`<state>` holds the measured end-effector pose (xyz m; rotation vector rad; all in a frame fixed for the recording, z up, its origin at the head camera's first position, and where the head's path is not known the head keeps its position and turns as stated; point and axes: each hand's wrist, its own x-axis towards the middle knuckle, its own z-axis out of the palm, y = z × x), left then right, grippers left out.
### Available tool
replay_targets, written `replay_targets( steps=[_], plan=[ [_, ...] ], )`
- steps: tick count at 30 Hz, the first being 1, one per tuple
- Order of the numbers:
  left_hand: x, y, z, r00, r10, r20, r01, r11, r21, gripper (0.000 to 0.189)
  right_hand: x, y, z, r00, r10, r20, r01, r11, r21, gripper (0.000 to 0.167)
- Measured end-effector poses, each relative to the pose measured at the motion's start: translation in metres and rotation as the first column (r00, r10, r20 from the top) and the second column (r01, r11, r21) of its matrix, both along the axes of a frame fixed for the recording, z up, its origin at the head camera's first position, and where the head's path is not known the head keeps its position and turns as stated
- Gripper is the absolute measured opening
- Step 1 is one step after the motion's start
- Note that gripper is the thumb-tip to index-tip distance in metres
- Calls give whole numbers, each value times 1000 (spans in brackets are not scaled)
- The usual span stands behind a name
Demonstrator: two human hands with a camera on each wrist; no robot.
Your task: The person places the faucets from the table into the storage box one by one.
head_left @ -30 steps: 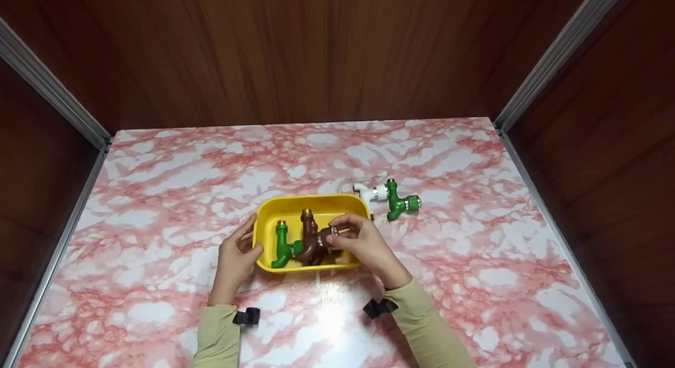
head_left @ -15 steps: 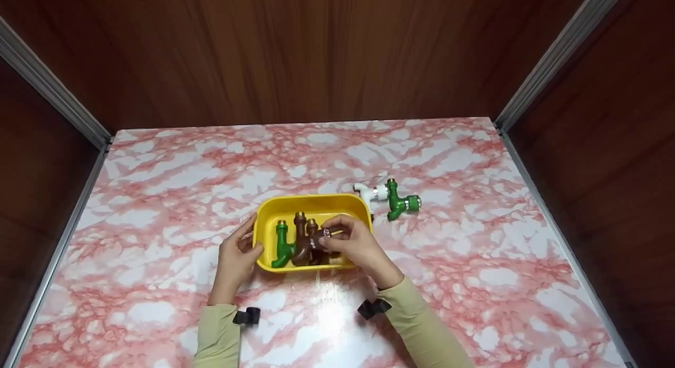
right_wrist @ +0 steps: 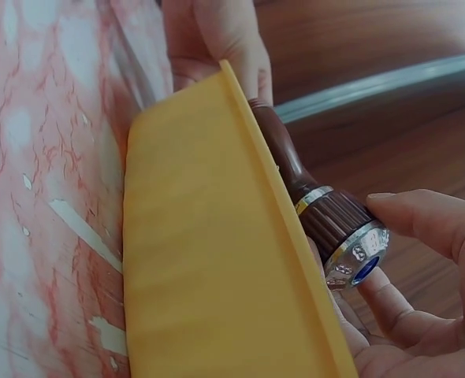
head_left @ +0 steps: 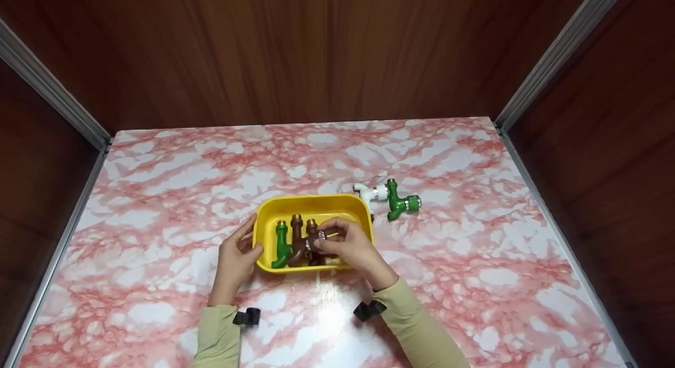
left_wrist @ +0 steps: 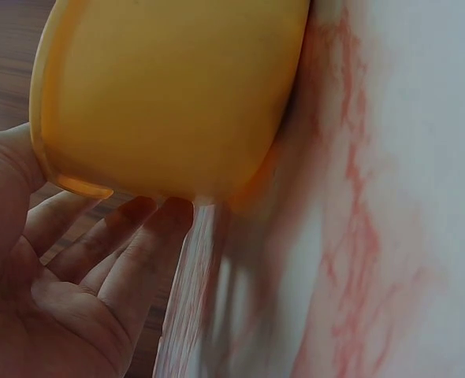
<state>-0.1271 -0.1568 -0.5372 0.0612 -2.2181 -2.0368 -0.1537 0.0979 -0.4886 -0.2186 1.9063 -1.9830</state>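
My left hand (head_left: 237,260) holds the left end of a yellow plastic tub (head_left: 285,200), thumb at the rim and fingertips against the outer wall (left_wrist: 169,94). With thumb and fingers, my right hand (head_left: 353,247) pinches the ribbed knob of a brown tap (head_left: 297,236), whose chrome cap with a blue centre (right_wrist: 366,269) shows in the right wrist view. This tap lies inside the tub, its brass threaded end toward the back. A second brown tap (head_left: 312,225) lies partly hidden beneath it. At the tub's left, a green tap (head_left: 282,241) has its knob hidden by the brown one.
Just beyond the tub's right end, a white tap (head_left: 365,191) and another green tap (head_left: 396,203) lie on the red-and-white marbled table (head_left: 184,173). Dark wood panels (head_left: 295,57) enclose the back and sides, with metal strips along the corners.
My right hand has moved left with the brown tap, bringing it beside the green tap and over its knob. More of the second brown tap's brass end shows. My left hand stays put.
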Motion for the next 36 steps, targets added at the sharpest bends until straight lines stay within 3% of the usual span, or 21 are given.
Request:
replay_targets(
  steps=[8, 13, 15, 21, 36],
  plan=[
    [8, 4, 26, 1000, -27, 8, 27, 1000, -6, 63, -1, -4, -1, 1000, 23, 5, -23, 999, -36, 32],
    [10, 5, 30, 1000, -26, 8, 26, 1000, -11, 62, -2, -7, -3, 999, 34, -4, -34, 999, -22, 30],
    [9, 5, 27, 1000, -22, 14, 22, 1000, -12, 62, -3, -8, -3, 999, 32, -2, -32, 999, -13, 30],
    [0, 0, 0, 1000, 3, -1, -3, 1000, -7, 65, -4, -13, -5, 999, 33, 29, -32, 999, -32, 30],
    [1, 0, -1, 1000, -7, 1, 7, 1000, 10, 65, -7, -21, -11, 999, 46, -12, -45, 998, 45, 31]
  ],
)
